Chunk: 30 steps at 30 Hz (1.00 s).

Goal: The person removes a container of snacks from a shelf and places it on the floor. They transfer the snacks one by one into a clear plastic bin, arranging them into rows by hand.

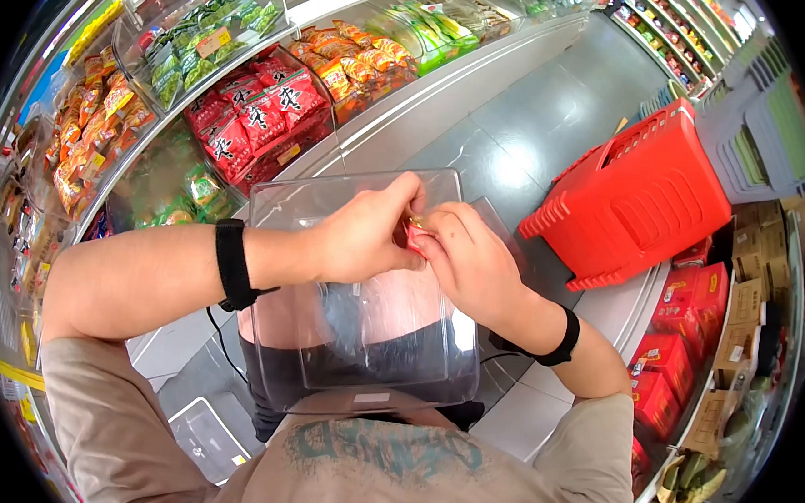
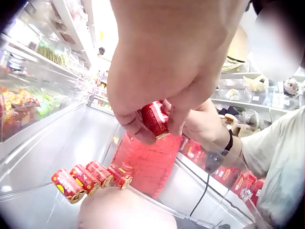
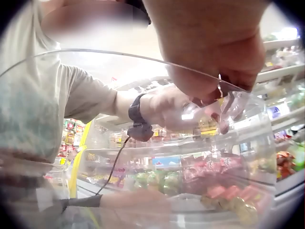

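Observation:
In the head view my left hand (image 1: 362, 236) and right hand (image 1: 475, 255) meet over a transparent plastic box (image 1: 296, 200) standing on my lap. Between them is a small red can (image 2: 155, 119) with gold at its end. The left wrist view shows my left thumb and fingers gripping its sides, with the right hand (image 2: 202, 125) close behind. My right fingers pinch the can from the other side; they partly cover it in the head view. Several similar red cans (image 2: 86, 180) lie in a row at the bottom of the box.
Red bags (image 1: 264, 117) and orange packets (image 1: 354, 53) fill shelf bins ahead and to the left. A red shopping basket (image 1: 647, 196) and stacked grey baskets (image 1: 764, 125) stand at right, above red boxes (image 1: 665, 356). Lower left lies a transparent tray (image 1: 206, 437); a black cord (image 1: 220, 333) hangs nearby.

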Each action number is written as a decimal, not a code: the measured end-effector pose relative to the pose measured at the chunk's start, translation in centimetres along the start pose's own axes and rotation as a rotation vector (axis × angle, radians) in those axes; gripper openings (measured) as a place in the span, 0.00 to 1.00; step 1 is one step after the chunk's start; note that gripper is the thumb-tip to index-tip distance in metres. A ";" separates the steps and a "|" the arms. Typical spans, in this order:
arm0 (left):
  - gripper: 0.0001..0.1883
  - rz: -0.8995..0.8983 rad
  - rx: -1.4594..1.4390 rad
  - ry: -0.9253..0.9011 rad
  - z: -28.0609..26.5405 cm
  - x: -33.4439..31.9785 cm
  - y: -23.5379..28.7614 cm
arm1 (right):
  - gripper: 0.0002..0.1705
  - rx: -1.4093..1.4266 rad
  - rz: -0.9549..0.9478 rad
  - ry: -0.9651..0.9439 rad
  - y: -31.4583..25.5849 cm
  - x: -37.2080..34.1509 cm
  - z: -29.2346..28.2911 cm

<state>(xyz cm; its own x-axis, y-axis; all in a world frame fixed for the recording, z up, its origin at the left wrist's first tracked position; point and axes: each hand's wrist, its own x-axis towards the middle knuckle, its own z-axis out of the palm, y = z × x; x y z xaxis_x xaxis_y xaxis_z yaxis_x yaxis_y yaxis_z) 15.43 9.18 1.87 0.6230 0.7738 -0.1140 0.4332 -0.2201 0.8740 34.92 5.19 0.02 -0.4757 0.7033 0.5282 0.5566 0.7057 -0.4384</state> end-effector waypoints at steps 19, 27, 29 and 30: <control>0.02 -0.968 0.822 -0.385 -0.2 2.9 -5.3 | 0.16 -0.642 -0.069 -1.604 -0.9 6.6 3.2; 0.11 -0.830 0.995 -0.334 0.7 3.9 -6.1 | 0.15 -0.681 -0.088 -1.598 -0.8 6.2 3.0; 0.13 -0.848 0.883 -0.294 0.8 3.6 -5.7 | 0.14 -0.681 -0.165 -1.520 -0.3 5.0 2.7; 0.14 -0.825 0.869 -0.285 0.9 3.5 -6.3 | 0.14 -0.674 -0.183 -1.482 -0.3 4.6 2.4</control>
<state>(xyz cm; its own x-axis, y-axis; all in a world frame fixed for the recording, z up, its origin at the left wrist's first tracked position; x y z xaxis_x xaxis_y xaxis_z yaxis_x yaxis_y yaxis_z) 15.45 12.77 -4.50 0.0305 0.7350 -0.6774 0.9859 -0.1335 -0.1005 30.90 8.41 0.80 -0.5426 0.3625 -0.7578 0.4126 0.9008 0.1355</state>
